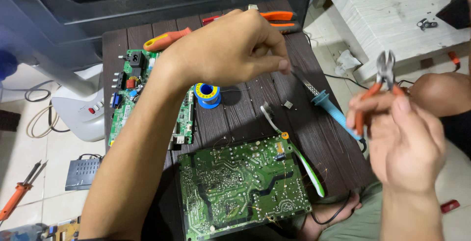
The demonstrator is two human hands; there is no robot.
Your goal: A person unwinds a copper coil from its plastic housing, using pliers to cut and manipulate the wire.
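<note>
My left hand [230, 45] hovers over the dark wooden table [324, 148], thumb and finger pinched together on something too small to make out. My right hand [397, 133] is raised at the right, shut on orange-handled cutting pliers [385, 72] whose jaws point up. Below lies a green circuit board [243, 187] with its solder side up. A second green board [128, 99] with components lies under my left forearm. A blue-handled soldering iron [326, 101] lies between my hands.
A blue spool of solder wire [207, 95], a green-and-white toothbrush [301, 160] and an orange-handled screwdriver [164, 38] lie on the table. More orange pliers [279, 18] rest at the far edge. A white fan base [81, 111] stands left on the floor.
</note>
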